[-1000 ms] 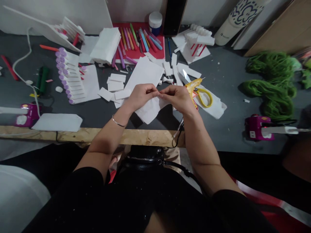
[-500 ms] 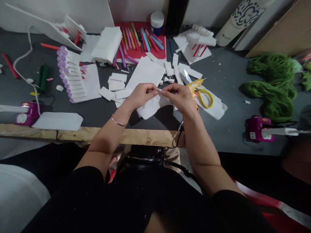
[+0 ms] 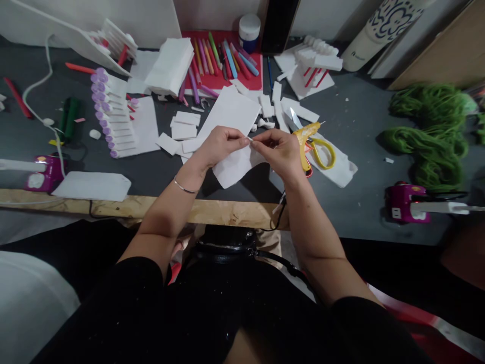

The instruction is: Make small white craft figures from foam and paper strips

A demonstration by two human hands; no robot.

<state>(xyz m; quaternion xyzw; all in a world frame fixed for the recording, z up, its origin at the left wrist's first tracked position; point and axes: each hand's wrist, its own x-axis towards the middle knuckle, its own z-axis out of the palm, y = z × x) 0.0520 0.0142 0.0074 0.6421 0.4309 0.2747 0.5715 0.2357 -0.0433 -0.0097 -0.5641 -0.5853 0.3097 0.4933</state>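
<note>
The left hand [image 3: 222,146] and the right hand [image 3: 279,150] both pinch a small thin white piece [image 3: 249,138] between their fingertips, above a loose white sheet [image 3: 234,171] on the dark grey table [image 3: 364,167]. Compared with one second ago, the fingertips stand slightly more apart and the piece shows better; I judge that its handling continues. Farther away stands a round blue-and-white jar [image 3: 249,34], closed, so its contents I cannot see.

- We have a grey table [image 3: 364,167] with a wooden edge [image 3: 227,211].
- On its right: yarn [image 3: 426,103], a bottle [image 3: 379,35].
- On its left: a red stick [image 3: 18,97].
- At its back: a red sheet [image 3: 256,81].
</note>
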